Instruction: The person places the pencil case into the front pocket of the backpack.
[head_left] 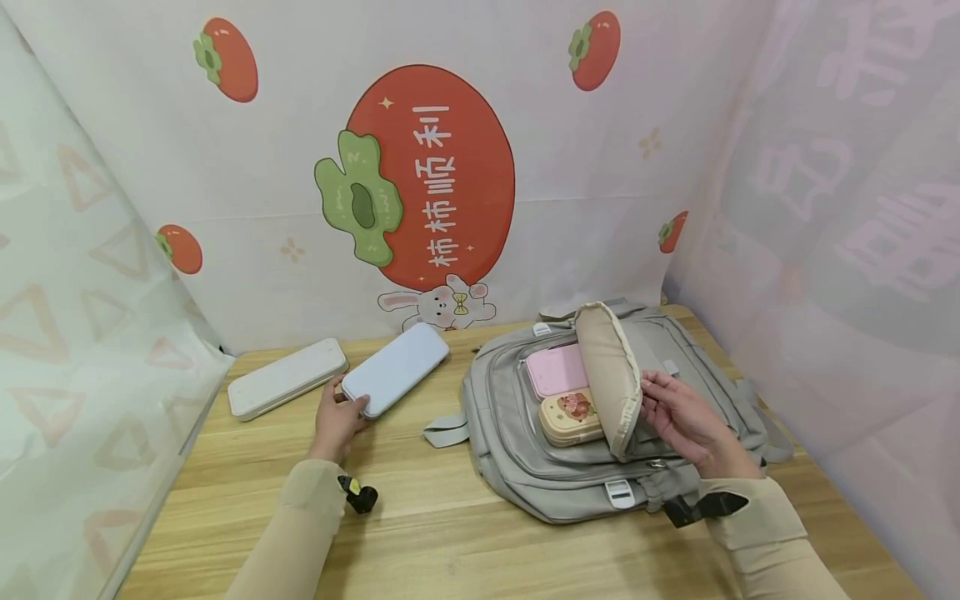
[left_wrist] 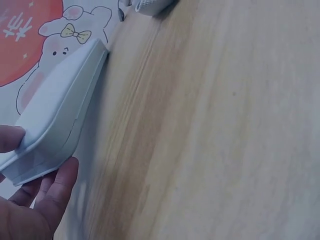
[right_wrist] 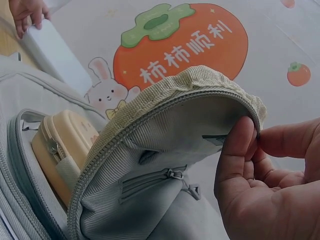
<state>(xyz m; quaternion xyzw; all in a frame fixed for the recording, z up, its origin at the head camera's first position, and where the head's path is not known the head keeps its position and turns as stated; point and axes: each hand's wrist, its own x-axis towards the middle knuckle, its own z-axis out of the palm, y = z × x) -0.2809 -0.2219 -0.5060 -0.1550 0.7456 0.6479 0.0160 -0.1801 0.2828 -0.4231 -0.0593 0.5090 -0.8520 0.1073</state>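
Note:
My left hand (head_left: 337, 418) grips the near left end of a pale blue pencil case (head_left: 397, 367). In the left wrist view the thumb lies on its top and the fingers (left_wrist: 57, 192) curl under the lower edge. A grey backpack (head_left: 517, 450) lies at the right. My right hand (head_left: 686, 417) pinches the zippered rim of its front pocket flap (right_wrist: 165, 120) and holds the flap raised. Inside the pocket sit a pink case (head_left: 555, 369) and a cream zippered case (head_left: 567, 421) with a printed picture, both partly covered by the flap.
A white case (head_left: 288, 377) lies at the back left of the wooden table (head_left: 435, 533). Behind stands a backdrop (head_left: 277, 150) with printed persimmons and a rabbit. A strap (head_left: 447, 429) sticks out from the backpack's left side.

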